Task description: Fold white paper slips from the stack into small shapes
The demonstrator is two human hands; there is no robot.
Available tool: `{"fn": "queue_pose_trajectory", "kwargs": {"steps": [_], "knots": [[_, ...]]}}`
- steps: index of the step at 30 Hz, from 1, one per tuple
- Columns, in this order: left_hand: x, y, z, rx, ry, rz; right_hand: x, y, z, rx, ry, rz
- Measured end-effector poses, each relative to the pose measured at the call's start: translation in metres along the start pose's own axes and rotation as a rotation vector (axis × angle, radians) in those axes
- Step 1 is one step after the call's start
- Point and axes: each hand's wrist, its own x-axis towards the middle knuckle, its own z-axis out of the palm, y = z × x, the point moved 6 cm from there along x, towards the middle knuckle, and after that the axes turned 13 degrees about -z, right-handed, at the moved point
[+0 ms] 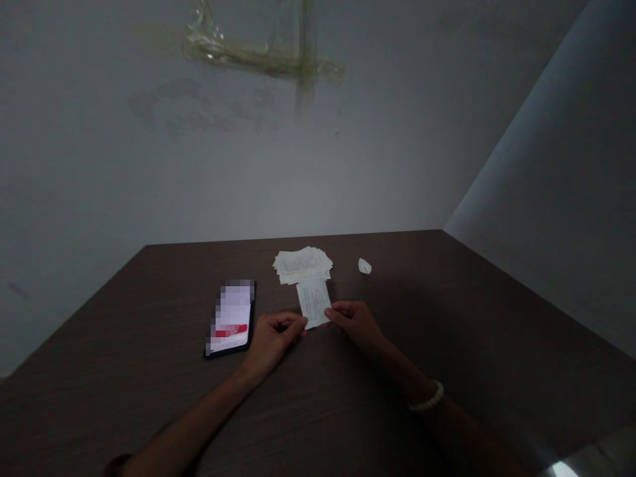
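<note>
Between my two hands is a small white sheet of paper (315, 303) with lines of print too small to read. My left hand (275, 334) pinches its lower left corner between thumb and fingers. At the lower right edge, my right hand (355, 321) grips the same sheet; a beaded bracelet circles that wrist. Just beyond the sheet's far end lies an untidy pile of printed papers (303, 264), fanned out and overlapping. Left of my left hand rests a phone (233, 315) with a lit screen, partly blurred, showing a red bar near its bottom.
A small crumpled white scrap (364, 266) sits right of the pile. The brown wooden table (149, 318) reaches back to a grey wall (223, 179) with peeling tape (258, 63) on it. Another wall surface slants along the right side.
</note>
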Motion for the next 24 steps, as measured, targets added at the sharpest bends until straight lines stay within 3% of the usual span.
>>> {"fn": "queue_pose_trajectory", "kwargs": {"steps": [24], "knots": [[-0.0017,0.0019,0.0016,0.010,-0.017,-0.011,-0.0008,-0.0025,0.0005,0.004,0.024,0.002]]}}
